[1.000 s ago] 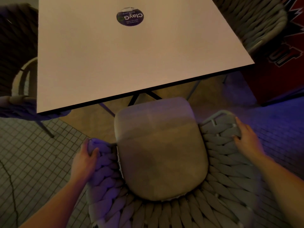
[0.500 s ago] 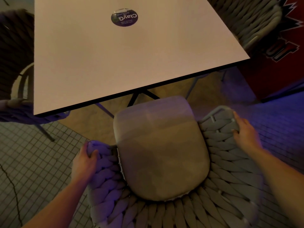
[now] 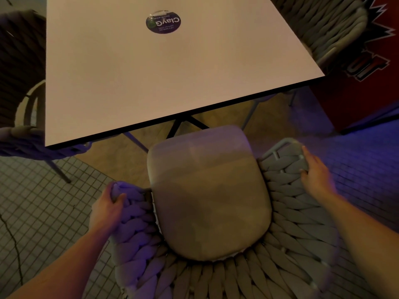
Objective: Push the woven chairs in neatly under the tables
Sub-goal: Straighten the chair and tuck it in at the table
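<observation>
The woven chair (image 3: 287,223), thick grey braided rope curving round a beige seat cushion (image 3: 207,190), stands just short of the white table (image 3: 151,78), its front edge near the tabletop's rim. The left hand (image 3: 106,209) and right hand (image 3: 316,172) each clasp an armrest end.
</observation>
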Tool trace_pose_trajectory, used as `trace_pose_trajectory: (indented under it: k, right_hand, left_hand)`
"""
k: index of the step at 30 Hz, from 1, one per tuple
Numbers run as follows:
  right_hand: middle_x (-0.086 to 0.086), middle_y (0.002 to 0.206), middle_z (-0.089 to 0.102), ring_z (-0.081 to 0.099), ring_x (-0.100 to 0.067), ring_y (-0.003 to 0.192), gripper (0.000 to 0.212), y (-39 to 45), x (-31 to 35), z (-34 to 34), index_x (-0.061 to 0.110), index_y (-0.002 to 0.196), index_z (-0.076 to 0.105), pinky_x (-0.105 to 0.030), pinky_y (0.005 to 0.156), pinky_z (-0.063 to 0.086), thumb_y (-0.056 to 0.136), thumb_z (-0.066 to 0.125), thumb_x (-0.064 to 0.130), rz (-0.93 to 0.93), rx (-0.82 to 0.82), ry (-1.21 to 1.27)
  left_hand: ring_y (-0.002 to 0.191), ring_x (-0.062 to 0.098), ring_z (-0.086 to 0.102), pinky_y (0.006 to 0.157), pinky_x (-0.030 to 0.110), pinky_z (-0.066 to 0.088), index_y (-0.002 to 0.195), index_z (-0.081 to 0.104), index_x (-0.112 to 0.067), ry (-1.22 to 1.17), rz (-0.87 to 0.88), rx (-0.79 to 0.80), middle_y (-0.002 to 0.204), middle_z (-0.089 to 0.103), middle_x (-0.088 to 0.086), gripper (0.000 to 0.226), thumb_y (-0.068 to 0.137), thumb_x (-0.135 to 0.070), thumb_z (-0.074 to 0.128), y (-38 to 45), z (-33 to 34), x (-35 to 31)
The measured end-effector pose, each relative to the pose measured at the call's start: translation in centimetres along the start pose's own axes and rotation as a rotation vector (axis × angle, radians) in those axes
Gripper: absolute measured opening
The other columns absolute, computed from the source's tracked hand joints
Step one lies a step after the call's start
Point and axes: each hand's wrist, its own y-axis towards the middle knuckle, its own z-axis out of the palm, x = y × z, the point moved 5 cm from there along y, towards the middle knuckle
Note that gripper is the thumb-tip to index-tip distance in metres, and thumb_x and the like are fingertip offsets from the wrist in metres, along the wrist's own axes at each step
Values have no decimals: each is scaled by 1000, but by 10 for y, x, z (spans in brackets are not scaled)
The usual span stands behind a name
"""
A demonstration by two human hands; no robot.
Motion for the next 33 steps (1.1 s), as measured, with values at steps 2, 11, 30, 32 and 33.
trace_pose_trajectory:
  k: [2,11,30,32,33]
  right_hand:
    - [-20,138,45,53,-37,111,71,-2,0,0,19,149,25,-34,82,42,87,51,-3,5,1,-2]
    - [-24,134,46,51,-40,112,71,1,0,-2,16,148,28,-34,82,40,86,55,-4,6,22,4]
    - [-19,132,56,53,-34,120,51,-64,142,43,9,135,49,-41,98,43,87,63,18,-28,122,118]
    - [-17,128,60,57,-32,115,48,-91,192,68,11,133,52,-39,95,45,87,63,22,-4,201,195]
    - [-16,125,62,59,-31,112,47,-102,223,81,11,131,53,-38,94,47,88,63,23,9,228,237]
  left_hand:
    - [104,40,59,77,41,42,134,44,-31,8,-2,4,117,65,18,47,87,-35,52,0,0,2]
    - [103,39,60,78,41,43,131,47,-27,-7,20,-8,115,66,16,44,88,-34,54,0,-1,-2]
    - [91,16,61,69,29,42,137,47,-23,-194,-61,104,110,64,0,60,87,-57,50,0,-63,36]
    - [89,15,63,70,32,49,135,49,-26,-258,-109,132,111,64,-1,57,87,-56,51,-1,-86,61]
    - [94,17,63,77,38,53,133,51,-26,-303,-135,150,114,63,0,55,87,-56,51,3,-100,73]
